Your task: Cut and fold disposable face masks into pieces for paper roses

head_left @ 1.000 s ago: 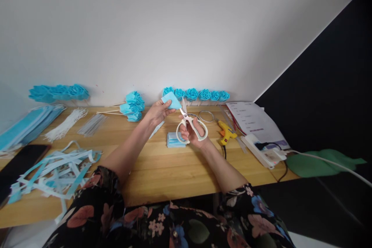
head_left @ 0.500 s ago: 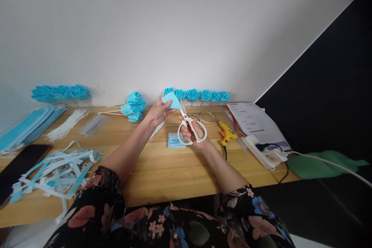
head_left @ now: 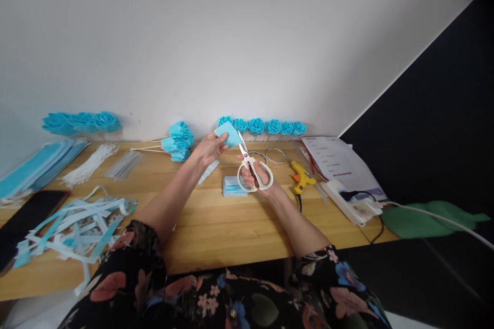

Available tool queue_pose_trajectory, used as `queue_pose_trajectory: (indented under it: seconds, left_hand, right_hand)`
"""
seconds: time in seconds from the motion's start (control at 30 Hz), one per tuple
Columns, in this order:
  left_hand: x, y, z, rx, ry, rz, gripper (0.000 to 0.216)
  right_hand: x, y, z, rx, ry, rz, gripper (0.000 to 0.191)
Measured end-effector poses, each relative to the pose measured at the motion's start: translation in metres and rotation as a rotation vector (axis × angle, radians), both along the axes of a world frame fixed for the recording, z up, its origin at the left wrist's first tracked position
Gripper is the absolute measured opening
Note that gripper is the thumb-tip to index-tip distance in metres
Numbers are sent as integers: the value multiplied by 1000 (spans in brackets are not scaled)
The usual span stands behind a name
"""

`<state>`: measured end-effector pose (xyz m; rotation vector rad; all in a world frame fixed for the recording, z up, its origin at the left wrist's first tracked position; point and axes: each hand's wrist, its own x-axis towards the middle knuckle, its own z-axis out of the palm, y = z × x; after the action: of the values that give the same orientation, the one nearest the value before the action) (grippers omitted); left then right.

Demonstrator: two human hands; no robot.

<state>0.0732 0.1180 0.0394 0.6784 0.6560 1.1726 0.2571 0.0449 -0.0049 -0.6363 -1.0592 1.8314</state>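
Pinched in my left hand point(head_left: 210, 148) is a light-blue square of mask fabric point(head_left: 230, 134), raised above the table. My right hand point(head_left: 257, 174) grips a pair of white-handled scissors point(head_left: 247, 157), fingers through the loops. The blades point up at the right edge of the fabric; whether they touch it I cannot tell. Below the scissors lies a stack of cut blue pieces point(head_left: 233, 187), partly covered by the right hand. A pale fabric scrap point(head_left: 209, 171) rests on the wood beside my left wrist.
Blue fabric flowers point(head_left: 256, 126) line the wall, with more flowers point(head_left: 178, 142) on sticks. Left are masks point(head_left: 42, 164), white ear loops point(head_left: 89, 165), wires point(head_left: 125, 165), cut strips point(head_left: 77, 231) and a phone point(head_left: 27, 226). Right are a yellow glue gun point(head_left: 302, 177), power strip point(head_left: 353, 204) and paper sheet point(head_left: 343, 164).
The scissors' handles have drawn slightly closer together, and the blades have narrowed. The left hand and the fabric square have hardly moved.
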Motion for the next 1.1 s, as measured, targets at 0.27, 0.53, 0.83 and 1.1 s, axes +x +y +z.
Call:
queue_pose_trajectory:
  seconds: [0.27,0.53,0.83,1.1]
  left_hand:
    - [1,-4,4,34,6,21,11]
    - [-1,-3,8,29,55,65,14]
    - [-4,-1,5,51,63,38,20]
    - [2,-4,-4,82,119,-91,23]
  right_hand:
    - [3,3,-7,28,-17,10,76]
    - [2,-2,3,45,2,72,69]
    - [2,-2,5,85,-10,106,55]
    - [2,-5,9,86,-43,73,59]
